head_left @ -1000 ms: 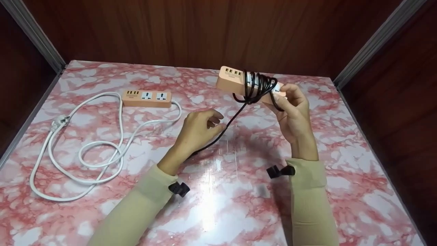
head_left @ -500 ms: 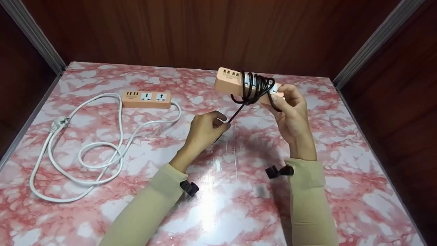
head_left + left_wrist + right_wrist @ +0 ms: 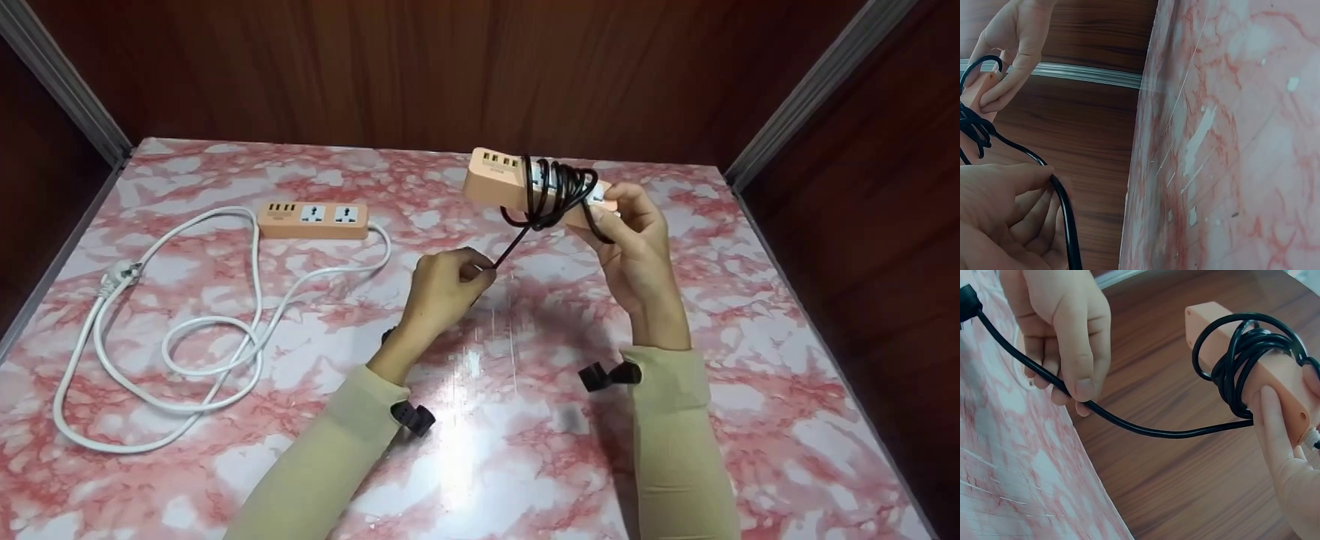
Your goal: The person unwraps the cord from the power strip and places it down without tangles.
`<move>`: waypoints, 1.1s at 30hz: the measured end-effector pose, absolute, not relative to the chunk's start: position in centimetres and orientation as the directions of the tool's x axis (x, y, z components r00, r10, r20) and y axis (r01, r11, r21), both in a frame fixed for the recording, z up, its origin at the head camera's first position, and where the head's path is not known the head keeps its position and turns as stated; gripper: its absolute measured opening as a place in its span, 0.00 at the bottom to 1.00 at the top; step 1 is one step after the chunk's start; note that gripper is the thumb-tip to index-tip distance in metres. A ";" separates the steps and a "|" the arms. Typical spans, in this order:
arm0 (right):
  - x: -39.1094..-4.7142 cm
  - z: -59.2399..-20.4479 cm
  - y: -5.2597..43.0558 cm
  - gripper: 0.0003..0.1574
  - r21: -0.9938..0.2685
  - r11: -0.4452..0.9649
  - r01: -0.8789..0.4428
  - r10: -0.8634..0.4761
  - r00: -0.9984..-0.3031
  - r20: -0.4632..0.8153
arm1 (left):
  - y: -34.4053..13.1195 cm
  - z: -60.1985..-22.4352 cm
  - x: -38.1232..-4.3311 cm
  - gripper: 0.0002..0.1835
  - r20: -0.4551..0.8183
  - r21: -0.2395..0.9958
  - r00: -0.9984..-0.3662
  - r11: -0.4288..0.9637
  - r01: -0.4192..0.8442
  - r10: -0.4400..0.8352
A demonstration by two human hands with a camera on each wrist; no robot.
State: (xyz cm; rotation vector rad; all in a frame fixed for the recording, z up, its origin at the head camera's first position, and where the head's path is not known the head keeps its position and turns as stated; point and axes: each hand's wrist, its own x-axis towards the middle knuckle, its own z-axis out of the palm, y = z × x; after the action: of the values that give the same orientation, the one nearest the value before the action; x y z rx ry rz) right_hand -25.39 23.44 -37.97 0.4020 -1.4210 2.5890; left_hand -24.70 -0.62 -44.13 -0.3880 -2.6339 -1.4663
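An orange power strip (image 3: 493,178) with USB ports and white sockets is held up above the table, tilted. Its black cord (image 3: 1168,433) is wound several times round the middle of the strip. My right hand (image 3: 639,247) grips the strip's right end between thumb and fingers. Lower and to the left, my left hand (image 3: 446,289) pinches the cord between thumb and forefinger. From the pinch the cord rises to the coils. Its other end runs behind the left hand to a black plug (image 3: 968,302), seen in the right wrist view.
A second orange power strip (image 3: 315,222) lies on the red-and-white marbled table (image 3: 757,390) at the left. Its white cord (image 3: 180,409) spreads in loose loops, ending in a white plug (image 3: 120,275). Dark wood panels (image 3: 420,67) stand behind and beside the table.
My left hand has moved right and slightly up along the black cord, and its thumb and forefinger have closed on it. My right hand holds the strip almost still.
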 end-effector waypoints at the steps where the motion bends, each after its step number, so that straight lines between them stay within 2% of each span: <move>1: -25.4 -38.0 23.4 0.11 -0.802 -0.535 -0.267 0.013 -0.951 0.308 | -0.7 -44.2 -24.7 0.08 0.206 0.823 -0.963 0.502 0.267 0.174; 12: -25.3 -38.2 24.0 0.10 -0.786 -0.556 -0.269 -0.012 -0.943 0.332 | -1.2 -43.9 -24.9 0.08 0.191 0.854 -0.962 0.449 0.261 0.196; 22: -25.4 -38.2 24.3 0.09 -0.772 -0.573 -0.274 -0.054 -0.928 0.369 | -2.3 -43.3 -25.2 0.07 0.199 0.890 -0.970 0.387 0.239 0.139; 33: -25.3 -38.3 24.4 0.09 -0.770 -0.586 -0.252 -0.099 -0.921 0.377 | -3.7 -42.3 -25.5 0.08 0.290 0.874 -0.951 0.376 0.309 0.109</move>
State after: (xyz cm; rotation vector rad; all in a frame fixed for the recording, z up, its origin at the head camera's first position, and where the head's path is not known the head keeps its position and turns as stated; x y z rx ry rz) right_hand -25.34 24.41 -38.26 0.5920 -1.3842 2.6566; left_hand -25.53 -3.70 -42.30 -0.3764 -2.4480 -1.6159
